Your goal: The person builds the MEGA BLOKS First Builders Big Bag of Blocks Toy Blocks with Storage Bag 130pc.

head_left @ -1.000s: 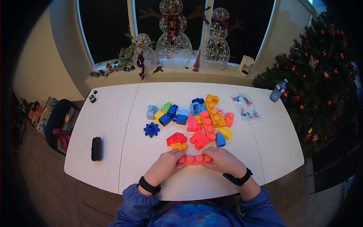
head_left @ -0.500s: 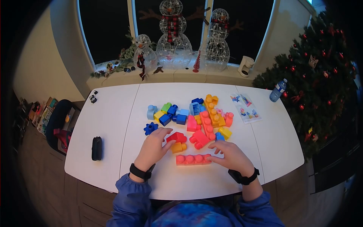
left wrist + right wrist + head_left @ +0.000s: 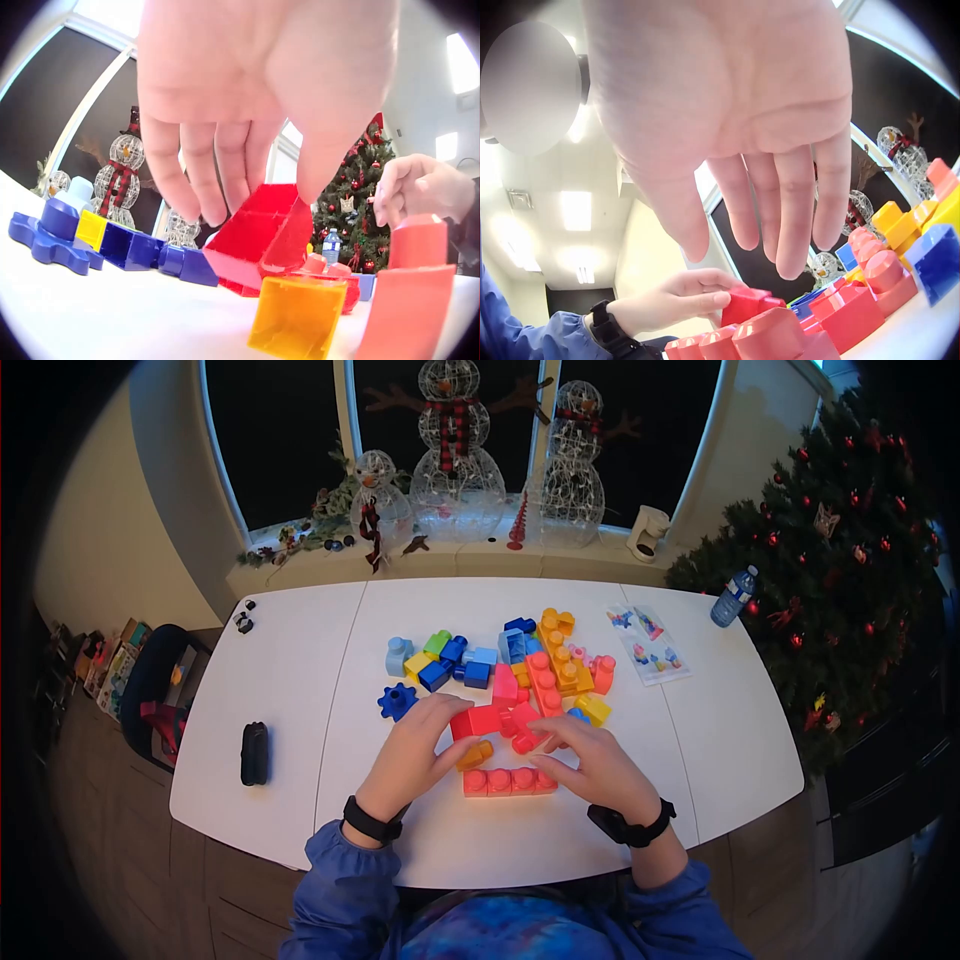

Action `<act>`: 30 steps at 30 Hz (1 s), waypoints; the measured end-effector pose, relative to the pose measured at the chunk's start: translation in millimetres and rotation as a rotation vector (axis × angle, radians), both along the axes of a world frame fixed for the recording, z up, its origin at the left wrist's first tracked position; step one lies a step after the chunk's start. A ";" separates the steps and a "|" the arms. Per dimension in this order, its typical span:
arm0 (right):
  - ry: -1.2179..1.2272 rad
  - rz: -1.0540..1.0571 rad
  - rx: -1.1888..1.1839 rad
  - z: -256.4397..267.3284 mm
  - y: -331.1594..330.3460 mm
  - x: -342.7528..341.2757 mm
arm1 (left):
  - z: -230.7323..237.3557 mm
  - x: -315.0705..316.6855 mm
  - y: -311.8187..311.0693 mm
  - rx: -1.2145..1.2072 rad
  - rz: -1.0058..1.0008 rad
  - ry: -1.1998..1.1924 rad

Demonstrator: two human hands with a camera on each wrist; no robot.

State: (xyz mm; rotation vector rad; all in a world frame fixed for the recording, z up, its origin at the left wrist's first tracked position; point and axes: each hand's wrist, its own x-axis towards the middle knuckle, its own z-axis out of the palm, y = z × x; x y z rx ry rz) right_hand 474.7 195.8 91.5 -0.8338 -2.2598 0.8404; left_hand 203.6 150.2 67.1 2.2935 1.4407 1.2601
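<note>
My left hand [image 3: 408,748] pinches a red toy building block [image 3: 478,721] with a slanted side between thumb and fingers; in the left wrist view the block [image 3: 262,232] is tilted. Just below it lies an orange block [image 3: 474,756], its hollow end showing in that view. My right hand [image 3: 598,762] hovers with fingers extended and nothing in its grasp. Its fingertips overlap a red block [image 3: 519,722] in the head view. A long coral brick [image 3: 510,782] with a row of studs lies on the table between my wrists.
Beyond my hands lie several blue, yellow and green blocks [image 3: 433,676], a blue gear-shaped piece [image 3: 398,702] and joined orange bricks [image 3: 572,672]. A picture sheet [image 3: 650,645] and water bottle [image 3: 735,597] are at right; a black case [image 3: 255,753] is at left.
Both hands have let go of the long coral brick. The left moved up and took hold of the red slanted block, shifting it slightly; the right moved off the brick, then slightly up and left.
</note>
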 end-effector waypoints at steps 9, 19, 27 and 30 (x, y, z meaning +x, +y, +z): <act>0.058 0.101 -0.012 -2.0 -0.7 -16.6 | 4.1 8.7 -29.1 -0.184 -0.096 -0.198; 0.374 -0.121 -0.079 -14.5 -7.1 -33.9 | -9.9 49.2 -30.0 0.113 0.194 0.047; 0.289 -0.079 0.047 -2.1 -8.3 -25.2 | -11.1 19.5 -37.2 0.011 0.067 -0.040; 0.254 -0.097 0.045 -1.1 -3.5 -8.7 | -0.7 3.3 -50.8 -0.065 0.004 -0.128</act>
